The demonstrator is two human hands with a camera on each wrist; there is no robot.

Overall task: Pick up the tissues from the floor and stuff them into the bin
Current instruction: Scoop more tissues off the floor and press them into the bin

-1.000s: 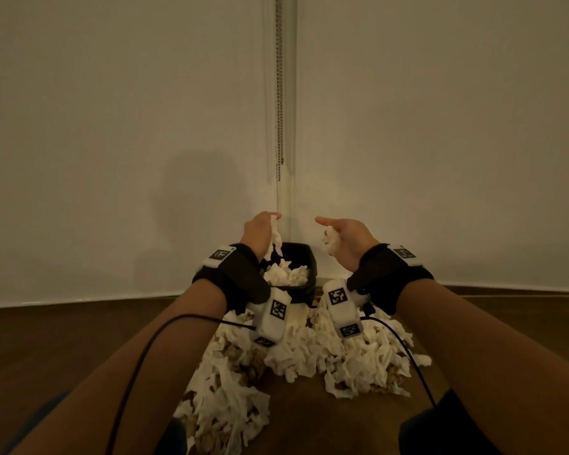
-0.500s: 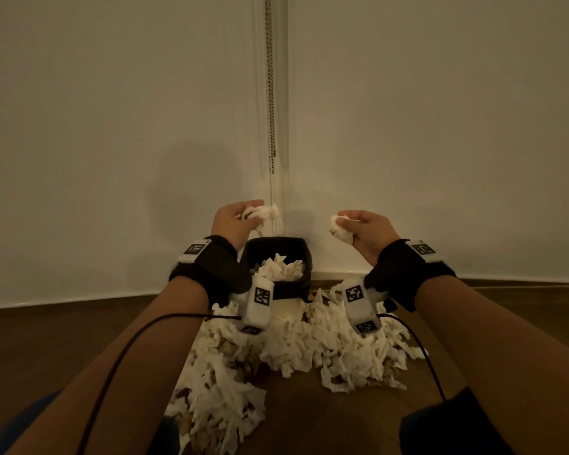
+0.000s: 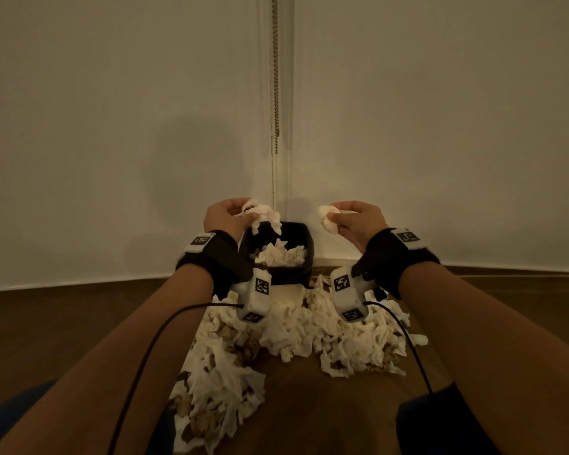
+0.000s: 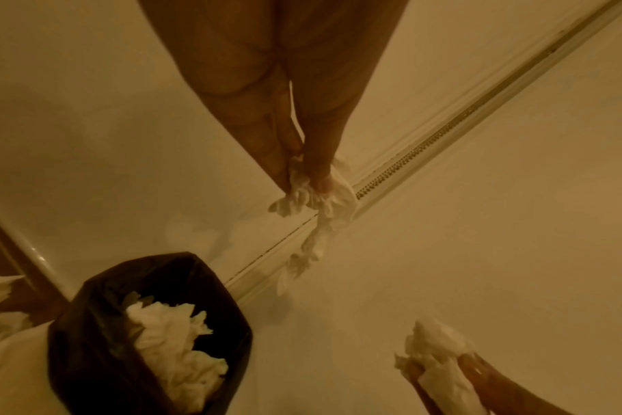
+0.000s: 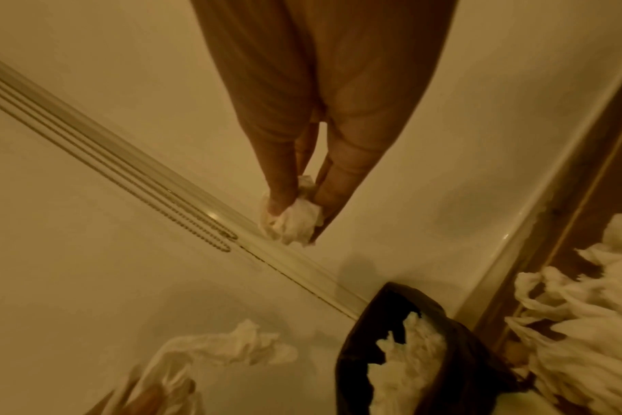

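A small bin [image 3: 304,236] lined with a black bag [image 4: 100,286] stands on the floor against the wall, holding crumpled white tissues [image 3: 281,256]. My left hand [image 3: 225,215] hovers above the bin's left rim and pinches a long white tissue [image 3: 263,216] that dangles from the fingertips [image 4: 295,174]. My right hand [image 3: 358,220] is up to the right of the bin, pinching a small wadded tissue [image 3: 326,216] between thumb and fingers [image 5: 292,216]. A big heap of loose tissues [image 3: 293,333] covers the floor in front of the bin.
Pale roller blinds [image 3: 112,126] fill the wall behind, with a bead chain [image 3: 275,93] hanging at the seam above the bin. Dark wooden floor [image 3: 63,323] runs left and right of the heap. Black cables [image 3: 151,349] trail from both wrist cameras.
Both hands rose and spread apart above the bin, each still holding its tissue. The left hand's tissue now hangs lower towards the bin.
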